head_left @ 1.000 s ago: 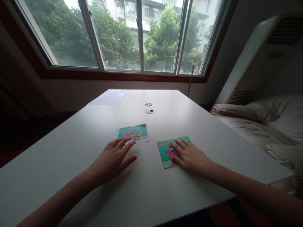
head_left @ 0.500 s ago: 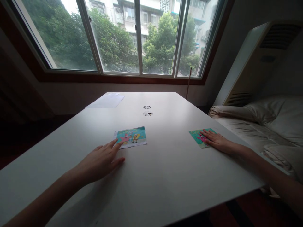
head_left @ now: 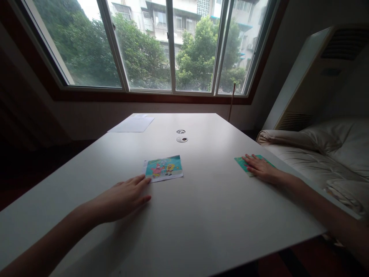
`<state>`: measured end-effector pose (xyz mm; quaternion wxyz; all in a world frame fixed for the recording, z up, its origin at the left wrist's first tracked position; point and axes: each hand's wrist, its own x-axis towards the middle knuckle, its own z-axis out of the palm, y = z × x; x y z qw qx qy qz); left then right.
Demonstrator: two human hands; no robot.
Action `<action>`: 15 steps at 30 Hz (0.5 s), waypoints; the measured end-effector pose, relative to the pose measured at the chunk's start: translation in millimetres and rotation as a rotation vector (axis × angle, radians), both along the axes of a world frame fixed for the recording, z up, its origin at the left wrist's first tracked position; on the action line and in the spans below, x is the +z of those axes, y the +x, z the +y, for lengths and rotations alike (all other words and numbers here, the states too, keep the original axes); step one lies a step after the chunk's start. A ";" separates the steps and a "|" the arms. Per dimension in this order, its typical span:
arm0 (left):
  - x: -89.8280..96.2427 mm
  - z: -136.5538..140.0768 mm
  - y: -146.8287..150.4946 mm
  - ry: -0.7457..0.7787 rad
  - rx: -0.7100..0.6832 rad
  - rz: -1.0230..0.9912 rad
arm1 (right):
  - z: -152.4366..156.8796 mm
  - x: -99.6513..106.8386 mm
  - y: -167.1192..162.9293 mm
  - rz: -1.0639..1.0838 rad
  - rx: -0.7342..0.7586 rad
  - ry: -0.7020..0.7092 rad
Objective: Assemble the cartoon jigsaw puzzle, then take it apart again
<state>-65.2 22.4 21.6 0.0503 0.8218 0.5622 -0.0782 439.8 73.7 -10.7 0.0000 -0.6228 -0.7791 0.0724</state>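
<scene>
A cartoon picture sheet (head_left: pixel 165 168) with a pink starfish and a yellow sponge figure lies flat on the white table (head_left: pixel 196 215). At its lower left corner is my left hand (head_left: pixel 127 198), fingers stretched out and the thumb apart; the fingertips reach the sheet's edge. Further right, my right hand (head_left: pixel 261 168) lies flat with spread fingers on a smaller green picture card (head_left: pixel 242 163). Most of that card's picture is covered by the hand. Neither hand grips anything.
White paper sheets (head_left: pixel 132 124) lie at the table's far left corner. Two round cable-hole fittings (head_left: pixel 182 139) sit in the table's middle. A pale sofa (head_left: pixel 305 154) and a tall air conditioner (head_left: pixel 305 77) stand on the right. Beyond the table is a window (head_left: pixel 150 50).
My left hand has drawn back slightly from the cartoon sheet, uncovering more of its left side. My right hand now covers more of the green card. The whole view has shifted a little.
</scene>
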 end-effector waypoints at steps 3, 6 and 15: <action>2.8 0.3 20.0 0.074 -0.028 0.035 | -14.9 16.5 -59.1 0.020 0.211 0.013; 3.8 3.3 44.2 0.133 -0.094 0.021 | -30.8 34.4 -122.2 0.070 0.455 -0.058; -12.4 15.0 96.9 0.185 -0.110 -0.032 | -6.0 31.1 -186.7 0.117 0.543 -0.113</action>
